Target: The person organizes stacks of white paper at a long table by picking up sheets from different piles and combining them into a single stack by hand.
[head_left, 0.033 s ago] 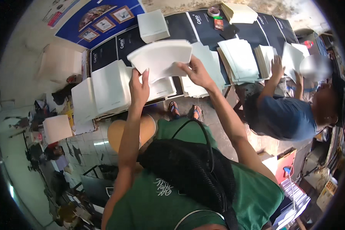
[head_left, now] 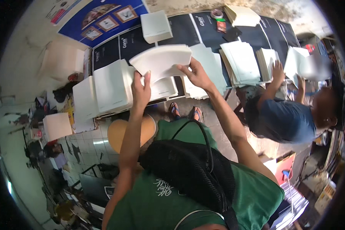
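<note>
A bundle of white paper sheets (head_left: pixel 161 61) is held up over the black-covered table, curved so that its far edge bows. My left hand (head_left: pixel 142 90) grips its near left corner, thumb raised on the near side. At the right end my right hand (head_left: pixel 197 76) pinches the bundle, thumb on top and fingers beneath. Under and nearer than it lies another white paper stack (head_left: pixel 165 87), partly hidden. A tall paper stack (head_left: pixel 112 86) stands just left of my left hand. Right of my right hand are pale, unevenly fanned sheets (head_left: pixel 207 65).
Farther back on the table (head_left: pixel 184 28) stand a white paper block (head_left: pixel 156 27), a tape roll (head_left: pixel 216 14) and a cream paper stack (head_left: pixel 242 16). At the right a co-worker in a dark blue shirt (head_left: pixel 289 117) handles papers. A wooden stool (head_left: pixel 147 130) is below the table edge.
The whole view has shifted slightly. Both hands keep their hold on the paper bundle, whose bowed far edge sits a little lower in the picture.
</note>
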Demonstrator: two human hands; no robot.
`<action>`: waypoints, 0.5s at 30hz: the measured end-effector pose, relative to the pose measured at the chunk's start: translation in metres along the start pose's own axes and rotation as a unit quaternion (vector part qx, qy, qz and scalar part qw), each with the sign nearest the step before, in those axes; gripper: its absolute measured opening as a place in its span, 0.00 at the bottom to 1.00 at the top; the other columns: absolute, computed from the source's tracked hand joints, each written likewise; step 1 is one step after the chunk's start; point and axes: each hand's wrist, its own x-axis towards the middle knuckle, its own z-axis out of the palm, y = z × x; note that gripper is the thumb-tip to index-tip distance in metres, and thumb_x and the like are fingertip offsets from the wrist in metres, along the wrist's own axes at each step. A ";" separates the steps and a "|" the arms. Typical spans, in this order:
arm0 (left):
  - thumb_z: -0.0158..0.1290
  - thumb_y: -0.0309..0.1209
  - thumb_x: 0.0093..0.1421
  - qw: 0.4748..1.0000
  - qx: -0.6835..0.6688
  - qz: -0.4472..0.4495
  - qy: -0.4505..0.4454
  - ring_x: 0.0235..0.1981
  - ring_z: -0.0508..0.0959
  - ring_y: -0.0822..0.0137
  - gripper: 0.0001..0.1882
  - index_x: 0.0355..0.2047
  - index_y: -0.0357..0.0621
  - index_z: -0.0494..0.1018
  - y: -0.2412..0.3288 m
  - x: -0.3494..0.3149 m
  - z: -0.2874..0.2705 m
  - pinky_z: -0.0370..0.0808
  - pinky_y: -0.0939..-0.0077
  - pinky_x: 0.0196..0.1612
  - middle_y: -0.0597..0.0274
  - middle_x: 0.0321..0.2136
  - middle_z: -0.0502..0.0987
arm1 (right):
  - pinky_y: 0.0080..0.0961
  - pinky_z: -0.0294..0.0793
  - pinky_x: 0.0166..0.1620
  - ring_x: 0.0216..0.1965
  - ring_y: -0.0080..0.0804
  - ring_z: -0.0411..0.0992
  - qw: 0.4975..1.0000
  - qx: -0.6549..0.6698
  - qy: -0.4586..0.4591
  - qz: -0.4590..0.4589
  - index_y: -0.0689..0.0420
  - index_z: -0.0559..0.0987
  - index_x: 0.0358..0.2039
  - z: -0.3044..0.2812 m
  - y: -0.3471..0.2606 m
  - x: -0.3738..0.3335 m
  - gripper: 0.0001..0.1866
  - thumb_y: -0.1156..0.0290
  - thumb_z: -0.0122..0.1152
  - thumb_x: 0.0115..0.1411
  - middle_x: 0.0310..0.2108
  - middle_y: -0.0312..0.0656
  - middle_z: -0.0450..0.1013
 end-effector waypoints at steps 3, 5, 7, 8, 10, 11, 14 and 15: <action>0.48 0.29 0.70 0.999 -0.001 -0.051 -0.001 0.54 0.76 0.49 0.18 0.56 0.34 0.68 -0.025 -0.036 0.004 0.70 0.59 0.57 0.41 0.50 0.76 | 0.31 0.70 0.56 0.51 0.31 0.73 0.997 -0.062 -0.035 -0.011 0.62 0.74 0.55 0.014 0.026 -0.004 0.20 0.71 0.62 0.63 0.47 0.46 0.77; 0.46 0.29 0.70 0.999 -0.010 -0.038 0.010 0.61 0.71 0.46 0.22 0.61 0.31 0.64 -0.026 -0.050 0.012 0.65 0.59 0.63 0.38 0.58 0.71 | 0.30 0.69 0.57 0.51 0.30 0.72 0.996 -0.033 -0.055 0.061 0.62 0.75 0.54 0.014 0.029 -0.008 0.21 0.71 0.65 0.61 0.48 0.45 0.76; 0.45 0.30 0.70 0.996 -0.047 -0.069 0.032 0.65 0.66 0.46 0.26 0.65 0.29 0.58 -0.015 -0.057 0.024 0.61 0.59 0.66 0.35 0.63 0.65 | 0.31 0.68 0.58 0.52 0.33 0.71 0.999 -0.023 0.037 0.029 0.62 0.73 0.54 0.024 0.030 -0.016 0.24 0.70 0.68 0.59 0.49 0.43 0.75; 0.45 0.31 0.70 0.995 -0.041 -0.051 0.069 0.63 0.68 0.45 0.26 0.65 0.29 0.59 -0.012 -0.057 0.032 0.63 0.59 0.65 0.35 0.61 0.66 | 0.31 0.68 0.58 0.52 0.33 0.71 0.997 -0.036 0.061 -0.006 0.62 0.72 0.55 0.033 0.032 -0.016 0.25 0.70 0.68 0.59 0.48 0.43 0.74; 0.46 0.31 0.70 0.993 -0.038 -0.040 0.100 0.60 0.71 0.44 0.25 0.63 0.30 0.61 -0.012 -0.056 0.035 0.67 0.59 0.62 0.36 0.58 0.70 | 0.31 0.68 0.57 0.52 0.33 0.71 0.996 -0.040 0.075 -0.031 0.61 0.72 0.55 0.041 0.033 -0.014 0.25 0.71 0.68 0.59 0.48 0.44 0.74; 0.47 0.32 0.70 0.994 -0.040 -0.047 0.092 0.58 0.73 0.44 0.24 0.62 0.30 0.62 -0.011 -0.054 0.031 0.68 0.59 0.60 0.36 0.56 0.71 | 0.31 0.68 0.57 0.51 0.32 0.71 0.997 -0.031 0.066 -0.021 0.61 0.73 0.55 0.041 0.033 -0.013 0.25 0.71 0.69 0.58 0.48 0.44 0.74; 0.48 0.32 0.70 0.995 -0.034 -0.040 0.087 0.52 0.77 0.43 0.22 0.59 0.32 0.65 -0.013 -0.050 0.027 0.72 0.59 0.55 0.37 0.51 0.76 | 0.30 0.69 0.56 0.51 0.31 0.71 0.999 -0.006 0.042 0.014 0.62 0.74 0.53 0.036 0.034 -0.012 0.24 0.70 0.69 0.59 0.47 0.44 0.75; 0.49 0.32 0.70 0.995 -0.029 -0.033 0.089 0.50 0.78 0.43 0.21 0.58 0.32 0.65 -0.014 -0.049 0.027 0.73 0.59 0.53 0.38 0.49 0.77 | 0.30 0.69 0.56 0.50 0.31 0.72 0.999 0.003 0.035 0.027 0.62 0.74 0.53 0.035 0.035 -0.010 0.23 0.70 0.69 0.59 0.47 0.44 0.76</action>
